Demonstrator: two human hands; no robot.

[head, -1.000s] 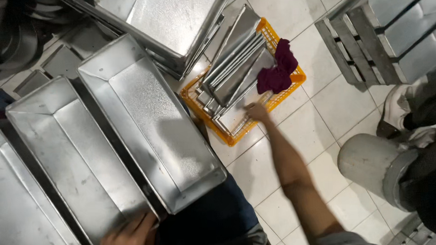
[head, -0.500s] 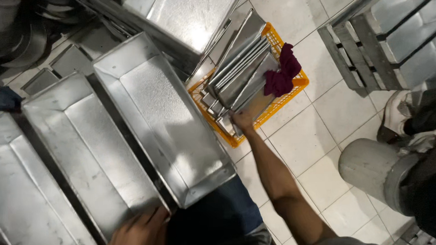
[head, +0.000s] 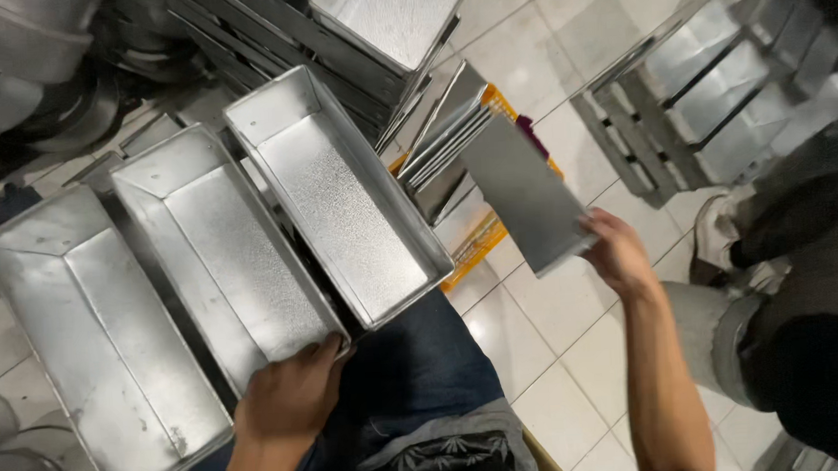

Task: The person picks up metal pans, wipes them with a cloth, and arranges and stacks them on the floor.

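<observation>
Lifted from the crate (head: pixel 468 262), the metal sheet (head: pixel 522 192) apparently points up-left.

Right hand (head: pixel 619 254) holding metal sheet (head: pixel 522 194), left hand (head: pixel 289 397) gripping tray (head: pixel 224 250)

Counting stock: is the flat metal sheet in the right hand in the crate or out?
Out: right hand holds metal sheet lifted above orange crate.

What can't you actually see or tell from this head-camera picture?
- Orange crate: mostly hidden under the stacked metal sheets and the flat metal sheet held by the right hand.
- Left metal tray: its lower end is cut off by the frame edge.
- Left hand: its fingertips curl over the middle tray rim, hidden.
- Another person's shoe: partly covered by dark clothing.
</observation>
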